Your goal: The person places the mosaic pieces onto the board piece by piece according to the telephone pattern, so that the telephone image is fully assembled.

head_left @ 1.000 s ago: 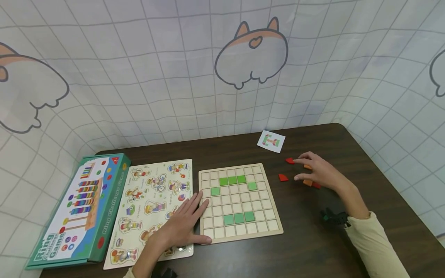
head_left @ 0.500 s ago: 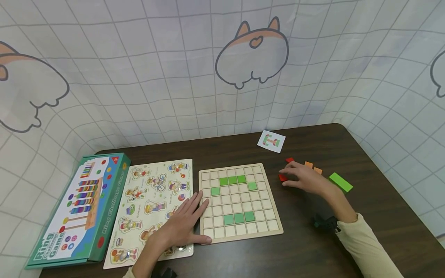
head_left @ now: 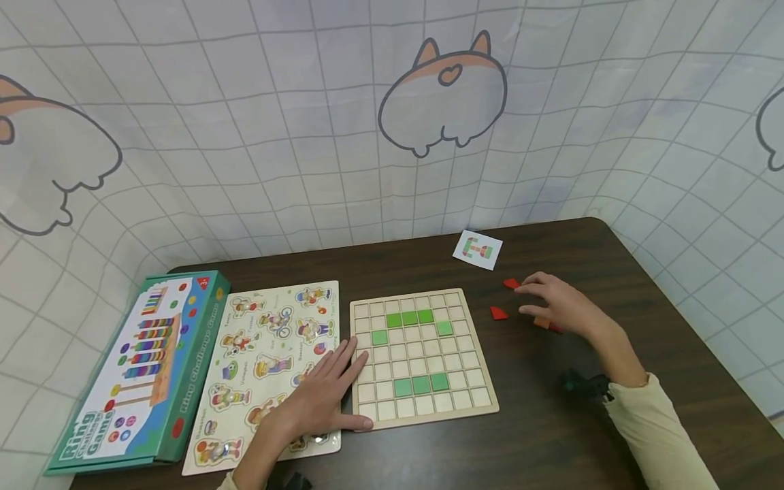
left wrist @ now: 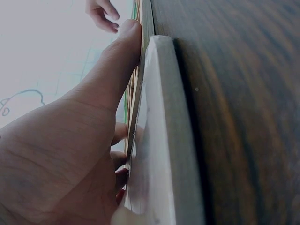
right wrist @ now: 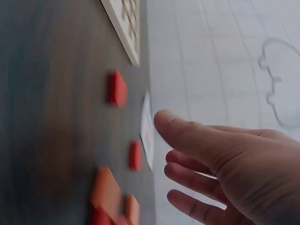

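My left hand [head_left: 324, 391] lies with straight fingers on the left edge of the wooden grid board [head_left: 486, 354] and on the picture puzzle board [head_left: 269, 340] beside it. Green squares [head_left: 420, 385] sit in some of the grid's cells. Over the loose pieces at the right hovers my right hand [head_left: 566, 306], fingers spread, holding nothing. Just left of it lie two red quarter-round pieces [head_left: 499, 313]. An orange block [right wrist: 107, 190] and other orange and red pieces are partly under this hand in the head view.
A picture card [head_left: 478, 249] with a coloured pattern lies behind the grid board. At the far left is a boxed ring game [head_left: 141, 367]. A white gridded curtain [head_left: 318, 136] stands behind the dark table [head_left: 539, 422].
My right hand moved left over the red pieces, then came back right over the orange ones. A light green block seen half a second ago is hidden again. My left hand stayed put.
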The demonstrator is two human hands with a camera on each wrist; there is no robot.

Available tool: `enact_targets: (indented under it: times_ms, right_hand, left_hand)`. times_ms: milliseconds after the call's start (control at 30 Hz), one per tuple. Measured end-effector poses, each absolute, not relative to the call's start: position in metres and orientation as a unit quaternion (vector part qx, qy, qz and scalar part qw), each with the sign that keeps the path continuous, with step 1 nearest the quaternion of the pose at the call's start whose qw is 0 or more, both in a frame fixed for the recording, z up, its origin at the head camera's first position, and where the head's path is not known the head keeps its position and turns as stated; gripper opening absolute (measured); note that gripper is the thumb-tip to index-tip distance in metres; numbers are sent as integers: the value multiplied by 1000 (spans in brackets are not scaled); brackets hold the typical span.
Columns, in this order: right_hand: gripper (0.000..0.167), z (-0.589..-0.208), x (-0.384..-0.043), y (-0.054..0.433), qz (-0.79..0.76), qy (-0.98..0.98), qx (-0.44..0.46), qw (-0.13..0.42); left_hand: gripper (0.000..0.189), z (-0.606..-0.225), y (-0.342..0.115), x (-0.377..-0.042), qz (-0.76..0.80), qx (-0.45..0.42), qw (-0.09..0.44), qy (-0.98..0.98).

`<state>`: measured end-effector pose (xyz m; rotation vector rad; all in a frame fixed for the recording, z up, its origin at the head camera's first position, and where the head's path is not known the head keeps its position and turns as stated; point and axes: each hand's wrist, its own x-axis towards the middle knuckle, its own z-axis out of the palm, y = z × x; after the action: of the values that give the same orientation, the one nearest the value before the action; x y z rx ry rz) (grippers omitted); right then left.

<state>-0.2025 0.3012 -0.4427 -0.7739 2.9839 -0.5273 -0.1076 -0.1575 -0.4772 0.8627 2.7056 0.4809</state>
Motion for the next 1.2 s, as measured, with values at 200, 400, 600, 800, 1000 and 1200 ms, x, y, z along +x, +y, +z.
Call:
enact_targets:
  times_ms: [200,400,600,800,1000,1200]
  right_hand:
    - [30,-438,-206,330,-121,974,-191,3]
    - [20,-452,-214,334,-112,978,-174,19]
    - [10,-465,-218,323,-115,983,-140,8]
    - [9,-467,-219,316,-87,987,-133,-21]
    - [17,-454,-208,291,-114,976,-140,-125]
    - [18,-457,-194,210,-213,911,-312,-163]
  left_hand:
    - [105,-477,-157,-108,170,292,139,931]
    - [105,-478,-158,-107,175,292,141,930]
    - [105,-479,-157,-107,168,294,135,931]
    - [105,-479,-158,-108,168,289,143,932]
    - [106,-481,-158,-107,172,291,145,930]
    - [105,-482,-157,-108,169,294,134,931]
